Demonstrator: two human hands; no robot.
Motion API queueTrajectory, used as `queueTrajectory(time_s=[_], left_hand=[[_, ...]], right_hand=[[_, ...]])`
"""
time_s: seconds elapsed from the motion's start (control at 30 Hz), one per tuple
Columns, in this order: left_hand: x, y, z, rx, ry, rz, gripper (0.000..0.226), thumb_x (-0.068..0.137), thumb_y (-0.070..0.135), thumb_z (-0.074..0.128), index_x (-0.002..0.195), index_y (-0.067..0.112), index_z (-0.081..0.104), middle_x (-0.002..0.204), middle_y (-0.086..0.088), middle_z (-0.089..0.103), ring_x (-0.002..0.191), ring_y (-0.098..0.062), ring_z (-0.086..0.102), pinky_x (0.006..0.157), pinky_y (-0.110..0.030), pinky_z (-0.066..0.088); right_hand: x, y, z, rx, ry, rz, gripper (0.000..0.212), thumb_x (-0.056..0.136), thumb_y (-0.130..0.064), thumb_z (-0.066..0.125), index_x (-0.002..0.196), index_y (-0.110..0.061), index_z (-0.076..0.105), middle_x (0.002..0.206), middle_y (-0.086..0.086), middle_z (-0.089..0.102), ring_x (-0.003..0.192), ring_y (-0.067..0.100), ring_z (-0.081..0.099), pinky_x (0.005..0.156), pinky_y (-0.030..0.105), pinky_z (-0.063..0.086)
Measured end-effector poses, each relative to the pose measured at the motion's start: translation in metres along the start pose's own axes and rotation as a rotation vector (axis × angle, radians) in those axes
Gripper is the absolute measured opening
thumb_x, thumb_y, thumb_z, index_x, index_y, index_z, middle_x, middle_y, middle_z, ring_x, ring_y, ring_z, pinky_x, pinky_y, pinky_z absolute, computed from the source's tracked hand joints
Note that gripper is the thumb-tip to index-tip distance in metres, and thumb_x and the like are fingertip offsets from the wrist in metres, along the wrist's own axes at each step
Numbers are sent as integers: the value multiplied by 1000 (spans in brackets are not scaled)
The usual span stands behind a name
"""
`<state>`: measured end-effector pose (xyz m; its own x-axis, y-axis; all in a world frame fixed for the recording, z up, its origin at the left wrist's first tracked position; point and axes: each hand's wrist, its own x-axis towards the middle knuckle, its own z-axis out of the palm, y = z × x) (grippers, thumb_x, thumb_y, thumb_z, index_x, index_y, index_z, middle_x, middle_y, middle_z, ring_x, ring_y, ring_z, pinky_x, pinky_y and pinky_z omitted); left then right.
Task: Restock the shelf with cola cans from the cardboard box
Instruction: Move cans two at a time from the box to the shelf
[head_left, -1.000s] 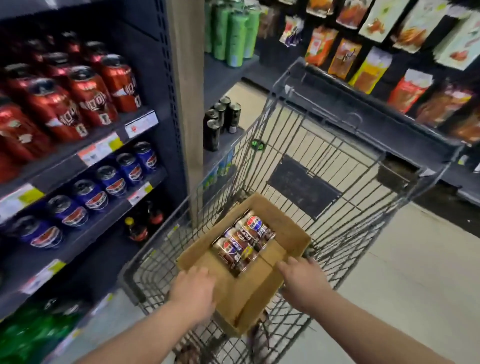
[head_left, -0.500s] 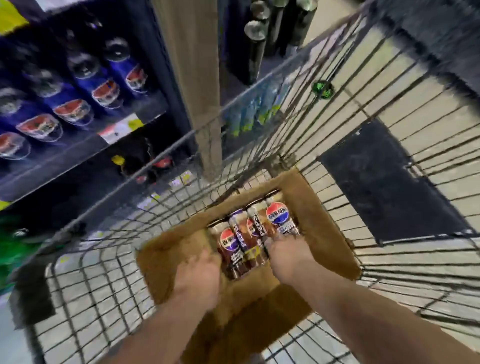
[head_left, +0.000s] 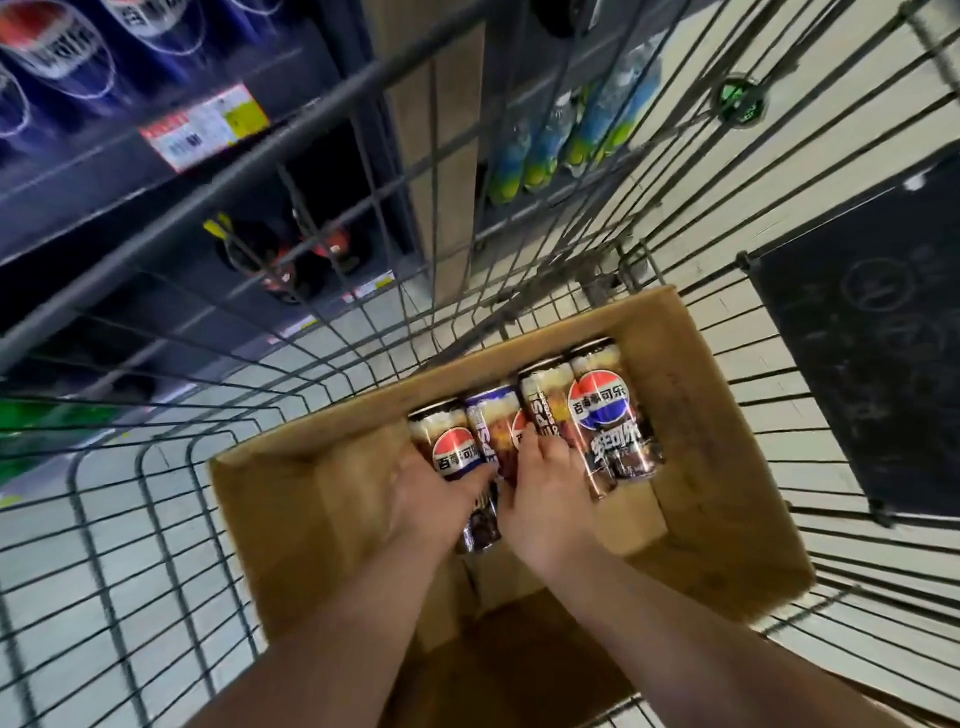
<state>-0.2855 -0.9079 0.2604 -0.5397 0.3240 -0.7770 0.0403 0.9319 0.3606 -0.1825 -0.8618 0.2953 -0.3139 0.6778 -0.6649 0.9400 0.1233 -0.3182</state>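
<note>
The left hand (head_left: 434, 501) is inside the cardboard box (head_left: 701, 374), and its thumb and fingers are curled round the leftmost can (head_left: 451, 441), gripping it at the lower half. Just beside it, the right hand (head_left: 553, 499) lies with bent fingers over the third can (head_left: 545, 400). We think it grips this can, but the hand itself covers the place of contact. Four cola cans (head_left: 605, 415) lie on their sides in the box, close together in a row, and the second can (head_left: 485, 423) is partly hidden between the two hands. The box stands open on the wire floor of a shopping cart (head_left: 291, 119). The cart's left wall rises between the box and the shelf (head_left: 104, 171), so we see the shelf mostly through the bars. On it stand blurred blue cans (head_left: 57, 47) above a price label (head_left: 208, 127), and dark bottles (head_left: 280, 254) stand on a lower level. A wooden post (head_left: 441, 171) stands beyond the bars, and right of it we see blue-green bottles (head_left: 561, 140). A black panel (head_left: 872, 338) hangs on the cart's right side, near a round green tag (head_left: 740, 101). Pale floor tiles (head_left: 52, 571) show through the wires.
</note>
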Motion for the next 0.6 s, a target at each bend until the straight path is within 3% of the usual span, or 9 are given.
queueTrajectory(time_s=[0.13,0.23,0.3,0.4,0.5,0.6], left_hand=[[0,-7,1,-31,62,-60,81,56,47,79,122,13,48,117,-12,61,106,-31,60,86,-42,53],[-2,-12,2,-85,84,-82,79,56,45,79,121,13,50,119,-8,60,105,-29,60,88,-38,51],[-3,-14,3,-146,103,-93,84,51,47,77,122,14,48,121,-8,58,105,-29,60,89,-41,52],[-4,-18,2,-253,141,-99,91,41,49,73,122,17,46,120,-10,59,106,-30,60,90,-45,52],[-5,-22,-5,-284,105,-87,88,39,50,72,119,23,45,116,-7,61,102,-28,62,89,-46,52],[-13,-20,-16,-284,37,-77,78,57,35,79,125,24,42,111,-1,61,101,-25,62,90,-42,52]], right_hand=[[1,-2,5,227,23,-10,56,91,-16,51,142,-14,27,143,7,30,130,25,39,106,34,38],[6,-2,7,313,32,41,40,89,-15,55,124,-15,37,127,6,50,115,25,54,93,33,46],[12,-2,10,321,38,68,49,85,-20,62,127,-15,36,122,7,54,115,26,54,96,39,48],[20,-4,14,320,-60,99,74,81,-29,66,142,-15,25,132,9,41,123,29,46,104,42,42],[26,-4,14,365,-113,122,70,77,-27,69,136,-14,35,127,9,44,119,27,49,101,38,42],[25,-4,10,431,-139,169,55,71,-19,75,118,-12,45,113,5,57,103,21,58,86,31,47]])
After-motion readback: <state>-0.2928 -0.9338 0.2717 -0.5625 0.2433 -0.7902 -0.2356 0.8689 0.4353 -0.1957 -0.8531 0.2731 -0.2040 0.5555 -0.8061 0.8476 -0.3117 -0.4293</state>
